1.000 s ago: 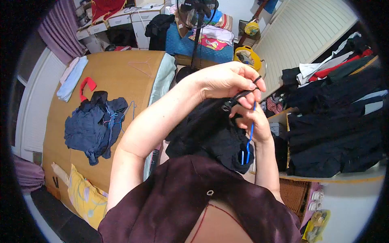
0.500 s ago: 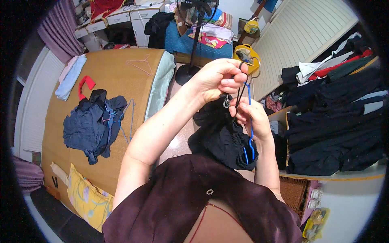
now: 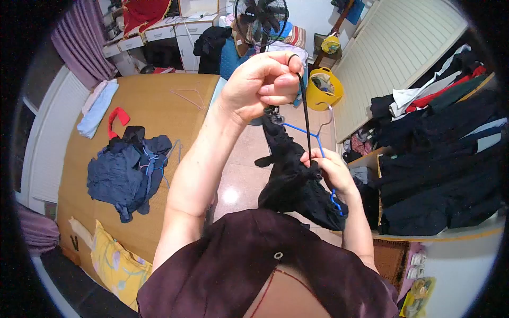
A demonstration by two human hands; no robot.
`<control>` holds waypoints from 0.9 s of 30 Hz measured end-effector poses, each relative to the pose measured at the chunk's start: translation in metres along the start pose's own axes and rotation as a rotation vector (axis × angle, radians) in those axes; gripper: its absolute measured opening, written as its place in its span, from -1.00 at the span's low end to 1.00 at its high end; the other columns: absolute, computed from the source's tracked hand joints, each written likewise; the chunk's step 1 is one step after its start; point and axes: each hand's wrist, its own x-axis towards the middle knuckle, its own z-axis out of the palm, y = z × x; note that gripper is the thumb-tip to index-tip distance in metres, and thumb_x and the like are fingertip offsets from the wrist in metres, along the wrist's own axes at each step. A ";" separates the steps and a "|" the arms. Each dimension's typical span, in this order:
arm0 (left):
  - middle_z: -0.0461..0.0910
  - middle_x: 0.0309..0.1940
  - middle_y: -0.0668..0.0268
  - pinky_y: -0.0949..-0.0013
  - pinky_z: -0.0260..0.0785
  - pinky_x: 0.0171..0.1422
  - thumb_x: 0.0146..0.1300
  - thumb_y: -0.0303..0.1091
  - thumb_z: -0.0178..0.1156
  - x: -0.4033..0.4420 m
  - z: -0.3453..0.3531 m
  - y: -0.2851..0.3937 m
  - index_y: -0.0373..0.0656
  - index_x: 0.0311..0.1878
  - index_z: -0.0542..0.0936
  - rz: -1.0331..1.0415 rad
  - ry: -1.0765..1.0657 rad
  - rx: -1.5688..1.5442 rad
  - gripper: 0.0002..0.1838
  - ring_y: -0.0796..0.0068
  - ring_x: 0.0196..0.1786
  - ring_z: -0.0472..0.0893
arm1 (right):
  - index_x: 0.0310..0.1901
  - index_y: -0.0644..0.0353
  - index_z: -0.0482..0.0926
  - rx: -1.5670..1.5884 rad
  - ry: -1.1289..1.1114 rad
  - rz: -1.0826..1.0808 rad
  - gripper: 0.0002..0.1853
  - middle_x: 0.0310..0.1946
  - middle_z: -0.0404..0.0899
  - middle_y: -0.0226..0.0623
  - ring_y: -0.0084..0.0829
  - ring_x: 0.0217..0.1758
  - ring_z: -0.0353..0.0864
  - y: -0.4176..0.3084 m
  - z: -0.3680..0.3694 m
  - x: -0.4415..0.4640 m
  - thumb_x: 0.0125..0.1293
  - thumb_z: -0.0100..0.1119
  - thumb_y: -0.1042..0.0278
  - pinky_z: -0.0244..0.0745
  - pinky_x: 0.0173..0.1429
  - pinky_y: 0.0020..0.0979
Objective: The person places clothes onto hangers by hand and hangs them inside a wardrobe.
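A thin black cord [image 3: 306, 114] is pinched in my raised left hand [image 3: 262, 85], drawn taut down to my right hand [image 3: 333, 170]. My right hand closes on the black garment [image 3: 294, 180] where the cord meets it. Through the garment runs a blue hanger [image 3: 319, 144], its hook pointing up and away, its right end showing near my right wrist. A shiny bunched piece at the garment's top hangs just below my left hand. Whether my right fingers also grip the hanger is hard to see.
On the bed mat [image 3: 132, 87] at left lie dark crumpled clothes [image 3: 119, 172] with hangers, and a pink hanger [image 3: 188, 99]. A standing fan [image 3: 261, 18] and yellow basket [image 3: 324, 87] are ahead. An open wardrobe with dark clothes [image 3: 440, 180] is at right.
My left hand has risen up and to the left, pulling the cord long and straight. My right hand has dropped slightly with the garment, and more of the hanger's hook shows.
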 end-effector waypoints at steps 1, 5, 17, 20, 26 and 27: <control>0.26 -0.65 0.48 0.73 -0.06 -0.72 0.20 -0.48 -0.04 0.000 -0.002 0.003 -0.31 -0.24 0.39 -0.048 -0.063 0.040 -0.89 0.85 -0.72 0.08 | -0.21 0.33 0.52 0.050 -0.035 0.050 -0.73 -0.33 0.49 -0.37 -0.59 -0.24 0.42 -0.002 -0.004 -0.001 0.18 -0.08 0.33 0.29 -0.12 -0.57; 0.27 -0.68 0.49 0.72 -0.07 -0.70 0.22 -0.46 -0.06 -0.003 -0.010 0.015 -0.33 -0.17 0.41 -0.123 -0.036 0.199 -0.83 0.84 -0.72 0.09 | -0.19 0.29 0.56 0.042 0.030 0.049 -0.74 -0.41 0.49 -0.45 -0.68 -0.48 0.39 -0.026 0.006 -0.009 0.22 -0.07 0.33 0.27 -0.37 -0.64; 0.40 -0.66 0.46 0.62 0.05 -0.54 0.18 -0.29 0.13 -0.016 0.015 0.054 -0.26 -0.29 0.57 -0.043 -0.020 0.847 -0.79 0.73 -0.59 0.32 | 0.17 0.32 0.35 0.113 -0.132 -0.063 -0.55 0.04 0.50 -0.18 -0.57 -0.33 0.50 -0.010 0.013 0.013 0.21 -0.14 0.46 0.41 -0.35 -0.60; 0.41 -0.65 0.46 0.64 0.05 -0.56 0.20 -0.28 0.14 -0.019 0.035 0.057 -0.26 -0.29 0.58 -0.011 -0.061 0.992 -0.79 0.77 -0.59 0.31 | 0.22 0.35 0.27 0.116 -0.158 -0.087 -0.50 0.08 0.45 -0.10 -0.55 -0.31 0.54 -0.019 0.017 0.012 0.19 -0.15 0.50 0.41 -0.42 -0.61; 0.35 -0.67 0.51 0.64 -0.03 -0.59 0.22 -0.29 0.11 -0.015 0.040 0.058 -0.24 -0.27 0.56 -0.021 0.053 1.053 -0.80 0.82 -0.64 0.21 | 0.23 0.37 0.24 0.011 -0.178 -0.094 -0.47 0.11 0.42 -0.13 -0.57 -0.31 0.53 -0.013 0.029 0.015 0.16 -0.19 0.51 0.43 -0.41 -0.60; 0.32 -0.69 0.53 0.64 -0.06 -0.60 0.23 -0.29 0.10 -0.016 0.035 0.062 -0.24 -0.28 0.55 -0.083 0.092 0.988 -0.80 0.82 -0.66 0.18 | 0.23 0.37 0.24 0.042 -0.187 -0.089 -0.47 0.13 0.41 -0.15 -0.57 -0.30 0.53 -0.012 0.031 0.014 0.17 -0.19 0.50 0.44 -0.40 -0.59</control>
